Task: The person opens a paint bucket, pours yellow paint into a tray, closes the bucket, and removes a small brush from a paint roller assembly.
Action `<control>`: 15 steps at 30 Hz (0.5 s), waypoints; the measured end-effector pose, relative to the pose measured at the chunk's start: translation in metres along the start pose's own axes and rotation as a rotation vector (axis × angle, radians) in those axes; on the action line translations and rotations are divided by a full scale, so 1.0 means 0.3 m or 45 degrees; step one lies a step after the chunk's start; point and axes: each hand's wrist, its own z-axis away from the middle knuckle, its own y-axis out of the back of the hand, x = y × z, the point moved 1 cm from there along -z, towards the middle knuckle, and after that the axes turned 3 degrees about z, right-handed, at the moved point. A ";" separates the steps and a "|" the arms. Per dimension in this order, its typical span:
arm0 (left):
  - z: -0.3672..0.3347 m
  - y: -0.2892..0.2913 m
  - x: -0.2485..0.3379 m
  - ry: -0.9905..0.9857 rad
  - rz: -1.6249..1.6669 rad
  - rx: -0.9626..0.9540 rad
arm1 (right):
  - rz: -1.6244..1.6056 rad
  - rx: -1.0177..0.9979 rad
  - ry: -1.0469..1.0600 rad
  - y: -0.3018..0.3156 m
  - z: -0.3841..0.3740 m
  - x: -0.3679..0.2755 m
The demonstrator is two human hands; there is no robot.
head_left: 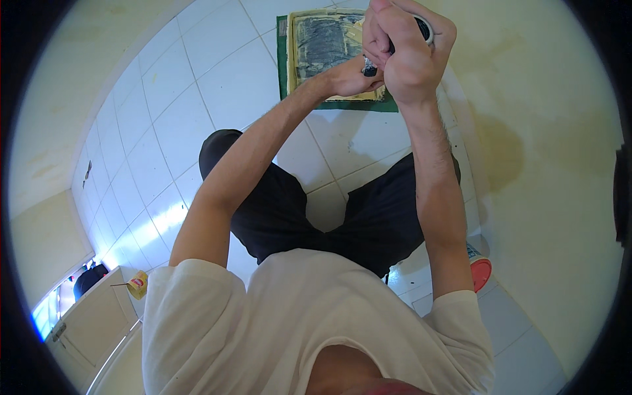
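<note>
Lying on a green sheet (pixel 283 66) on the tiled floor (pixel 217 72), a rectangular tray (pixel 329 43) smeared with pale yellow stood at the far side, just right of centre, mostly to the left of the hands, which covered its right part from view. The right hand (pixel 409 52) was closed in a fist around a dark handle (pixel 423 28) with a pale rim at its end. The left hand (pixel 354 78) was nearer and slightly left, its fingers partly curled and partly hidden behind the right hand; whether it too had hold of the handle could not be told. A small black and silver piece (pixel 369 66) showed beside its fingers.
</note>
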 end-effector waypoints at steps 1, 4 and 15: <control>-0.006 0.008 -0.009 -0.039 -0.037 -0.034 | -0.002 -0.002 0.000 -0.004 0.002 -0.004; -0.012 0.002 -0.026 0.033 -0.067 -0.044 | 0.067 0.070 -0.106 -0.011 0.009 -0.021; -0.038 0.036 -0.063 -0.139 -0.243 -0.014 | 0.124 -0.028 0.172 -0.019 0.029 -0.007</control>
